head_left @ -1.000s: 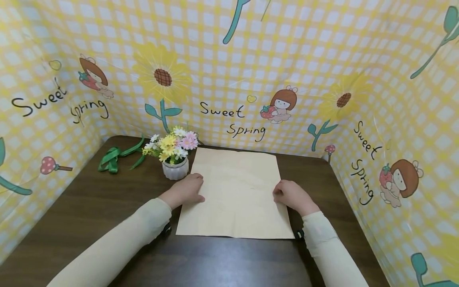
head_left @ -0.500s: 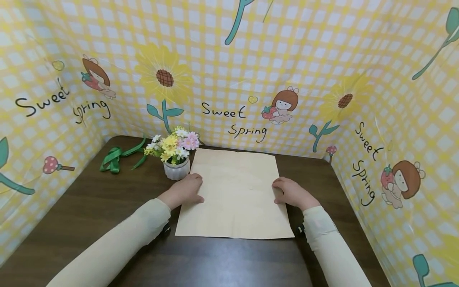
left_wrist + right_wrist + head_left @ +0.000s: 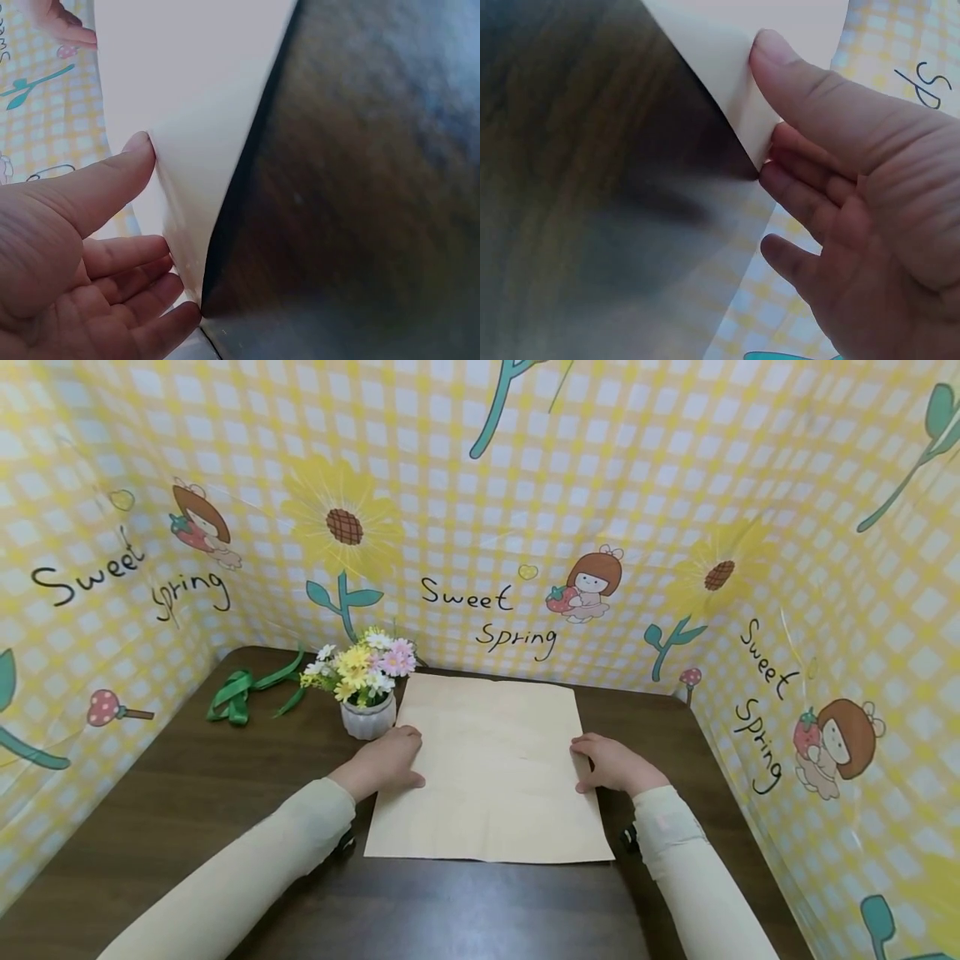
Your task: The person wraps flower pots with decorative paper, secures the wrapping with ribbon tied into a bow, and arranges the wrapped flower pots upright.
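Note:
A large cream sheet of paper (image 3: 487, 777) lies flat on the dark wooden table (image 3: 480, 910), with faint creases across it. My left hand (image 3: 386, 764) rests at its left edge; in the left wrist view the thumb (image 3: 139, 146) and fingertips touch along that edge. Across from it, my right hand (image 3: 615, 766) is at the right edge, thumb and forefinger spread apart. The right wrist view shows the right thumb (image 3: 776, 49) overlapping the paper, with the other fingers near its edge.
A ribbed white pot (image 3: 368, 718) of yellow, white and pink flowers (image 3: 360, 668) stands just beyond my left hand. Green ribbon (image 3: 238, 693) lies at the table's back left. Yellow checked cloth (image 3: 465, 510) surrounds the table on three sides.
The right hand's thumb and forefinger have spread apart along the paper's right edge. The left hand stays in place, and the paper lies as before.

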Available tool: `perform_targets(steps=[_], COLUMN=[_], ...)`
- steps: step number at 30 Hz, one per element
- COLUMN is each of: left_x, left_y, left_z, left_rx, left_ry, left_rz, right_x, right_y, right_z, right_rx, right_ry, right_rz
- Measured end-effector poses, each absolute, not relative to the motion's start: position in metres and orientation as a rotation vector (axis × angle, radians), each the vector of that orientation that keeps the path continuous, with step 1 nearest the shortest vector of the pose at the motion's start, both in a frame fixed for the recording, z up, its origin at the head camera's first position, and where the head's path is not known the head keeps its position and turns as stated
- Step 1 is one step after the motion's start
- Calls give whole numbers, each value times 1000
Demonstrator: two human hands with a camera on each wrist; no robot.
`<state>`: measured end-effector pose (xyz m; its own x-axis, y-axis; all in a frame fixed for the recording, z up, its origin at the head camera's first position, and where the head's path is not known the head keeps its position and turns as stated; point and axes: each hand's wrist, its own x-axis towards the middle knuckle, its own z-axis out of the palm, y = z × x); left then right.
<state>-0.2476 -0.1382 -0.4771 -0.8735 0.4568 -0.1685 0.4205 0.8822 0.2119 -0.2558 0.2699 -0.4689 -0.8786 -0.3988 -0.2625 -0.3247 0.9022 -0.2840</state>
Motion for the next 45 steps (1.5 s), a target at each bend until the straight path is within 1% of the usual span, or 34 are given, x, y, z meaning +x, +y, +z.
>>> perform_targets(steps=[6, 14, 20, 25, 28, 31, 36, 38, 41, 45], left_x=[-248, -249, -250, -249, -245, -242, -239, -242, -252, -270], left_y=[-138, -140, -148, -167, -186, -210, -249, -259, -264, -261], left_z=[-483, -481, -484, -482, -477, -469, -461, -460, -464, -477], left_rx=[657, 656, 634, 481, 403, 324, 0, -88, -104, 22], left_ry=[2837, 2840, 2790, 2778, 2766, 2782, 2797, 2766, 2703, 2619], left_rz=[247, 306, 554, 969, 1127, 1139, 1122, 1168, 1278, 1448], right_x=[-257, -258, -261, -262, -263, -262, -261, -261, -261, -261], right_y=[275, 273, 270, 272, 274, 275, 274, 273, 271, 270], right_z=[-471, -467, -467, -471, -471, -470, -467, -466, -466, -466], right_rx=[-521, -515, -522, -539, -549, -556, -557, -556, -557, -552], right_ry=[2722, 2719, 2725, 2724, 2724, 2722, 2711, 2710, 2718, 2716], right_rz=[-346, -363, -333, -325, -335, -347, -375, -381, -363, -355])
